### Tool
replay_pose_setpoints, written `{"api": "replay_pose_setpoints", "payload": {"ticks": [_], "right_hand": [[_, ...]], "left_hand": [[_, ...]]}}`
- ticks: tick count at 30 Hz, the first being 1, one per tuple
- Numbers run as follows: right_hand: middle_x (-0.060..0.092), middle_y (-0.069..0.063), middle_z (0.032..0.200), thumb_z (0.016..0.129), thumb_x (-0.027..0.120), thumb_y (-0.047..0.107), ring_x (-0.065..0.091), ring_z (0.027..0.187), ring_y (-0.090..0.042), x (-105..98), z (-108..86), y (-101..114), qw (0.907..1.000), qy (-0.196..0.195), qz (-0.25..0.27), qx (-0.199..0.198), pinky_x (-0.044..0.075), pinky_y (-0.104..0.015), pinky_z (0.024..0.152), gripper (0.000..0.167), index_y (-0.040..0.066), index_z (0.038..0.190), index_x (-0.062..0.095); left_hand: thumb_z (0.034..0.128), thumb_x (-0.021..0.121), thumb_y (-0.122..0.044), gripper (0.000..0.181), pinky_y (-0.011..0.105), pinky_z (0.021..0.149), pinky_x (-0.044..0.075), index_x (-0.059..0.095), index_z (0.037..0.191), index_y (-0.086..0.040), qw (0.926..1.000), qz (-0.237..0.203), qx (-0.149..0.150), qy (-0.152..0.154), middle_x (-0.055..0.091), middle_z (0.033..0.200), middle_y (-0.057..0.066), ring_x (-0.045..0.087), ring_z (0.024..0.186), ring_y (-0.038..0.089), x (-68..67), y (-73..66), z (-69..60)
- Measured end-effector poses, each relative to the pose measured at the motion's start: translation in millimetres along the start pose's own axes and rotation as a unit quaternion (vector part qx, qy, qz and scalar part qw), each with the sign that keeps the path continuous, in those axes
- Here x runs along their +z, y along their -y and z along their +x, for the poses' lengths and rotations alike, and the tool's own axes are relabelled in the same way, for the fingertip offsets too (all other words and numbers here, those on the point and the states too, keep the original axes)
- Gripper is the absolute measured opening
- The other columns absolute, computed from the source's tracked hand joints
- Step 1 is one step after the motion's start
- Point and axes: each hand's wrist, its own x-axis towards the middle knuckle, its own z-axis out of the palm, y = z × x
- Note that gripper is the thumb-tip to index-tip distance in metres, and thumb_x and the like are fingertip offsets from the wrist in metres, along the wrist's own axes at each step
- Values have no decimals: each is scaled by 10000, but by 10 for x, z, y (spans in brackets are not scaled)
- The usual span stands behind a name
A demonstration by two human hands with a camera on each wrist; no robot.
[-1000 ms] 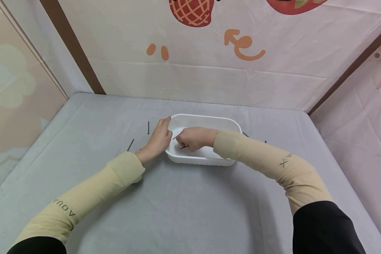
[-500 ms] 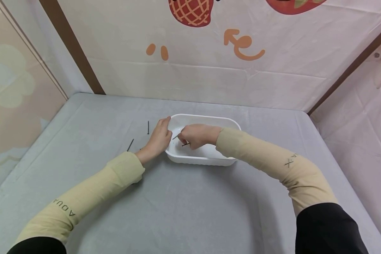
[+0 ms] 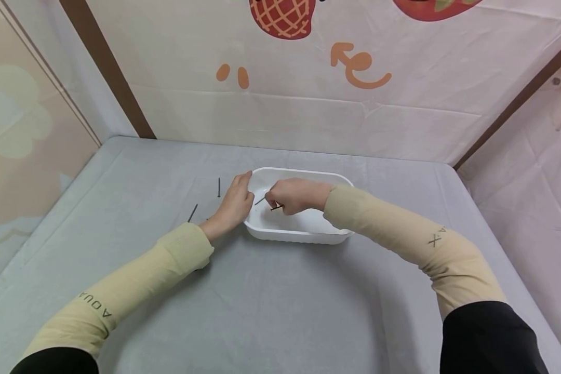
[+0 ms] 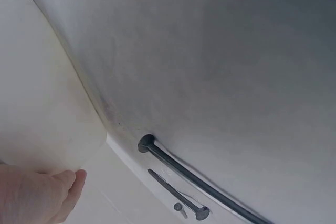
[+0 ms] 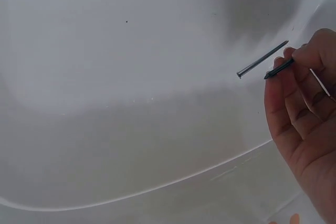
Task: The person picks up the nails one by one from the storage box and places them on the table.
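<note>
A white plastic basin (image 3: 304,238) stands on the grey-covered table. My left hand (image 3: 231,205) holds its left rim, with the thumb near the top edge; the fingers' grip is partly hidden. Over the basin's inside, my right hand (image 3: 299,195) pinches a dark nail (image 5: 278,70) between thumb and fingertips. A second nail (image 5: 262,59) lies on the basin floor just beside those fingertips, and the same loose nail (image 3: 259,200) shows at the basin's left in the head view.
Left of the basin, a nail (image 3: 218,187) and another nail (image 3: 193,213) lie on the table (image 3: 262,301). The left wrist view shows a large nail (image 4: 199,179), a shorter nail (image 4: 176,191) and a small nail (image 4: 179,208). A printed cloth wall (image 3: 299,124) rises behind.
My right hand has shifted a little to the right and away from me, carrying the nail. The right sleeve now covers nails seen earlier right of the basin. The left hand stays put.
</note>
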Motion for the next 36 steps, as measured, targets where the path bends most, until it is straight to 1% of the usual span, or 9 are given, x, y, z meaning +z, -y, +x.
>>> {"api": "replay_pose_setpoints", "payload": {"ticks": [7,15,21,26,32,36], "right_hand": [[643,-43,907,728,504,-97,561,773,-164,-42,-79,-33,9999,-67,103,14,463,-258,671,303,46,953,649],[657,-86,927,732,506,-101,566,767,-155,-75,-178,-59,9996,-139,197,-113,466,-247,675,294,24,960,644],[659,-78,908,729,494,-108,561,757,-154,-93,-251,-69,9995,-214,191,-93,463,-245,664,301,28,948,648],[660,-89,885,723,494,-112,559,747,-159,-81,-302,-91,9994,-259,183,-120,464,-253,665,301,29,937,653],[653,-84,855,701,478,-129,554,729,-159,-66,-365,-120,9986,-433,218,-203,461,-253,650,312,28,908,650],[644,-80,837,697,461,-139,547,726,-160,-73,-408,-132,9983,-482,267,-196,460,-253,653,321,26,899,648]], "left_hand": [[898,349,34,535,388,1058,285,185,1406,72,10000,2,-73,14,258,1397,242,303,1294,329,3,-5,2],[901,342,31,533,383,1057,287,182,1408,68,10000,-4,-65,23,257,1400,237,303,1295,326,7,-15,2],[902,341,32,532,383,1058,286,182,1410,63,9999,-13,-102,9,255,1405,232,304,1295,321,8,-17,-1],[899,334,36,530,382,1056,291,184,1407,68,10000,-16,-45,-13,260,1401,237,313,1288,326,7,-10,-7],[901,333,37,530,381,1054,292,176,1406,74,10000,-53,25,-1,254,1401,242,315,1285,332,2,-5,-12],[902,336,40,527,380,1052,296,180,1403,79,10000,-40,30,-6,257,1398,245,319,1283,333,1,-6,-14]]}}
